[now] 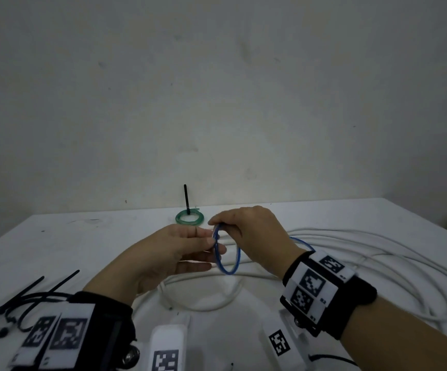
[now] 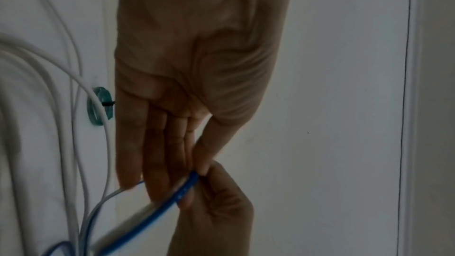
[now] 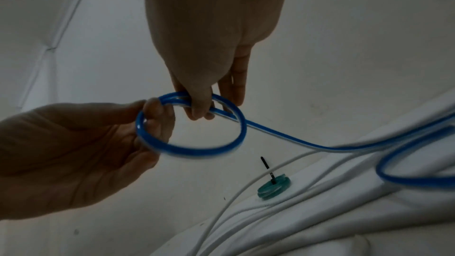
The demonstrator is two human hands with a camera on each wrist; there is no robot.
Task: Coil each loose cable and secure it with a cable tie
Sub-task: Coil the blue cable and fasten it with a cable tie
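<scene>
Fingers (image 3: 157, 110) of two hands pinch one blue cable (image 3: 187, 149) loop.

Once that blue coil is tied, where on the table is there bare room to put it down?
Bare table lies at the far left, between the green coil and the black cable ties at the near left. A smaller bare strip runs along the far right edge, behind the white cable. The middle and right are crowded with white loops, under both hands holding the blue cable.

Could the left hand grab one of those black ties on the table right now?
Probably not yet: the left hand is pinching the blue cable loop. The black cable ties lie uncovered beside that wrist, so nothing else blocks them.
</scene>
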